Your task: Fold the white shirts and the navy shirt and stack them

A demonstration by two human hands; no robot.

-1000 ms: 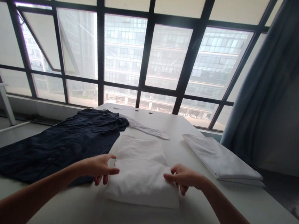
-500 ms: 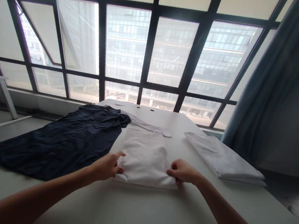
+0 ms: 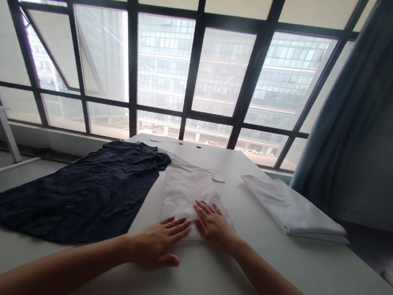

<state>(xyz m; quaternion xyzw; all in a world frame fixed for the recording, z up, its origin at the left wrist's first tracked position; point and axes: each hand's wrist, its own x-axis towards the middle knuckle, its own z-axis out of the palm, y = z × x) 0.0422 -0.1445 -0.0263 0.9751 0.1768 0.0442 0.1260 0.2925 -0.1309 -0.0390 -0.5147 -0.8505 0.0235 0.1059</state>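
A folded white garment (image 3: 186, 190) lies on the white table (image 3: 184, 284) right in front of me. One white sleeve-like strip (image 3: 198, 168) stretches out beyond its far edge. My left hand (image 3: 159, 240) rests with fingers outstretched across the near left corner of the folded cloth, its thumb over the tabletop. Spread flat on the cloth's right part is my right hand (image 3: 215, 225). Neither hand grips anything. Both cover part of the garment's near edge.
A dark navy short-sleeved garment (image 3: 85, 193) is laid out flat on the left. To the right sits a folded white cloth (image 3: 297, 209). Beyond the table are large windows (image 3: 166, 62), with a blue-grey curtain (image 3: 344, 114) at the right. Another white table (image 3: 8, 135) stands far left.
Both hands have let go of the garment's side edges and moved inward. They now lie flat on top of it, close together.
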